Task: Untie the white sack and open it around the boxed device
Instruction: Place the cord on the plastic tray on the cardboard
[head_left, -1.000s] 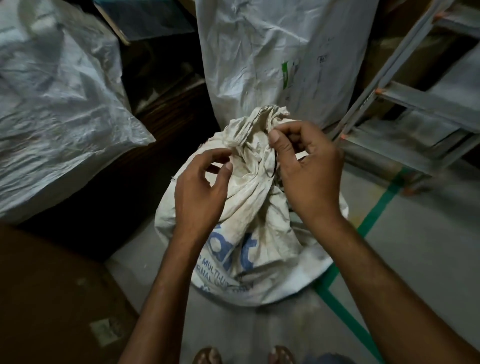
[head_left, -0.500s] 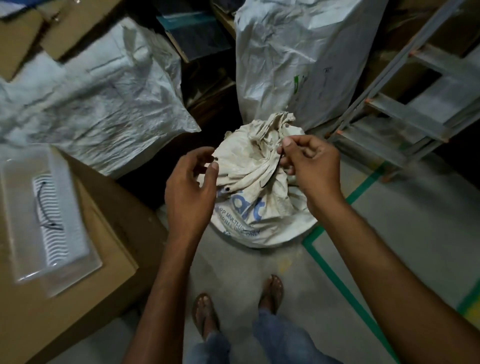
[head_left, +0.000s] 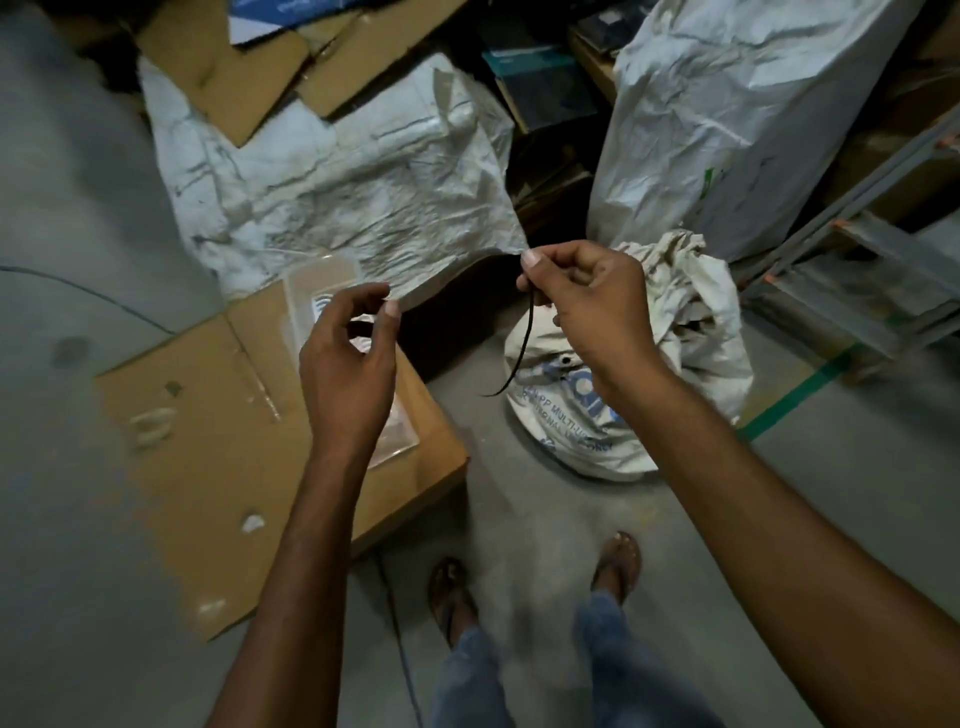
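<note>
The white sack (head_left: 691, 332) with blue print stands on the floor at centre right, its crumpled neck loose at the top. What is inside it is hidden. My right hand (head_left: 587, 306) is raised in front of the sack, pinching a thin black tie (head_left: 519, 348) that hangs down free from thumb and forefinger. My left hand (head_left: 348, 364) hovers to the left over a cardboard box, fingers curled apart, holding nothing.
A cardboard box (head_left: 208, 447) with a clear plastic tray (head_left: 322, 291) on it sits at the left. Two large white sacks (head_left: 332, 171) (head_left: 727, 114) stand behind. A metal ladder (head_left: 872, 249) lies at right. My feet (head_left: 618, 561) are near the bottom; green floor tape (head_left: 795, 395) runs right.
My right hand has pulled the black tie off the sack's neck and lifted it away. My left hand let go of the sack. The view has pulled back and swung left.
</note>
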